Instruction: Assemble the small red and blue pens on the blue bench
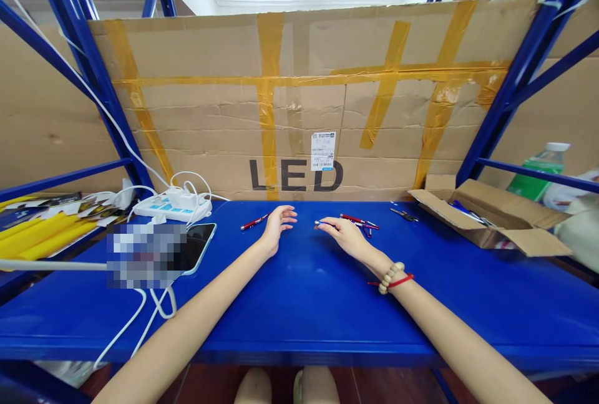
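My left hand rests edge-down over the blue shelf top, fingers apart and nothing in it. Just left of it lies a red pen, its right end partly behind the hand. My right hand is closed in a pinch around a slim pen, whose silver and blue end sticks out past the fingertips; the remainder is hidden by the hand. Beyond my right hand lie several red pen pieces, close together and partly covered by it.
At right stands an open cardboard box with pens inside; keys lie beside it. On the left are a phone, a white power strip and loose cables. A large cardboard sheet marked LED closes the back, between blue posts.
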Available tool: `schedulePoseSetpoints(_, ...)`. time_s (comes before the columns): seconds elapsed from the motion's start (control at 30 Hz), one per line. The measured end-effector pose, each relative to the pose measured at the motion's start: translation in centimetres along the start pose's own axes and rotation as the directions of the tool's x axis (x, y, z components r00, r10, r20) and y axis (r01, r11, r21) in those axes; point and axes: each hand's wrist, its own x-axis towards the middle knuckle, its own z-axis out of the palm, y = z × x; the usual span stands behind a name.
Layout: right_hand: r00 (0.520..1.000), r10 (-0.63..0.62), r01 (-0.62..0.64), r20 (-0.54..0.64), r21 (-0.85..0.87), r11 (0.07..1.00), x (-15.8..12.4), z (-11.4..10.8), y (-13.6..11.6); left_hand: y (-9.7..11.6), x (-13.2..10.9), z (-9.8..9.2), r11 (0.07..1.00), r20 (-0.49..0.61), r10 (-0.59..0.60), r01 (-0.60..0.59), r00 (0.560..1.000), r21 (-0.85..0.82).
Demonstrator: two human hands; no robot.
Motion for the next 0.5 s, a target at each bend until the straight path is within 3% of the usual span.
schedulePoseSetpoints(0.23,1.000,0.009,-0.008,0.016,-0.036,0.999,-0.03,-0.44,-0.44,-0.39,-0.08,0.26,1.000,-0.025,-0.020,0.020,0.999,-0.020)
schedulePoseSetpoints(0.5,0.978,-0.136,0.140,0.157,-0.013,0.990,-0.47,0.04,-0.51,-0.64,-0.21,0.19,0.999,0.052,-0.042,0.042,0.998,0.000)
